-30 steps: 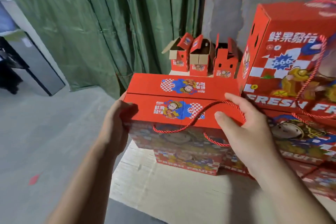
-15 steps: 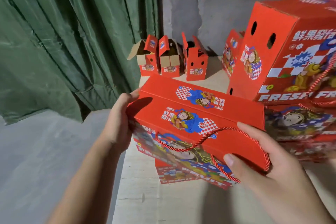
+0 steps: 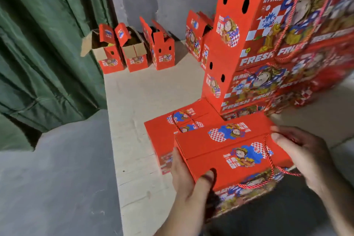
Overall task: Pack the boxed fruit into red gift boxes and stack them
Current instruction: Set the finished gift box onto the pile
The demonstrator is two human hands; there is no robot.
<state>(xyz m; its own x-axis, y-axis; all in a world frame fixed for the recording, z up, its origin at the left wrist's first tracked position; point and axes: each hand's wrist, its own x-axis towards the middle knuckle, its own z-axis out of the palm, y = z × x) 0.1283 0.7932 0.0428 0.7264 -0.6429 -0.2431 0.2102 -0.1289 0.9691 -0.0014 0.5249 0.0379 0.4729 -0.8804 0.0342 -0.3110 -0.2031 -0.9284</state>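
I hold a closed red gift box (image 3: 229,151) with a red rope handle low in front of me, its lid up. My left hand (image 3: 186,176) grips its left end, thumb on the lid. My right hand (image 3: 304,157) holds its right end, fingers over the top edge by the rope. Just behind it another closed red gift box (image 3: 172,126) lies flat on the cardboard. A stack of closed red gift boxes (image 3: 268,40) rises at the right.
Several open red boxes (image 3: 134,48) stand at the back by the grey wall, flaps up. Flat cardboard sheets (image 3: 145,90) cover the floor under the boxes. A green curtain (image 3: 44,40) hangs at the left, with grey concrete floor (image 3: 57,178) below it.
The box in both hands has come down and toward me, from level with the stack to just above the floor. The view has tipped downward, and the flat-lying box now shows behind it.
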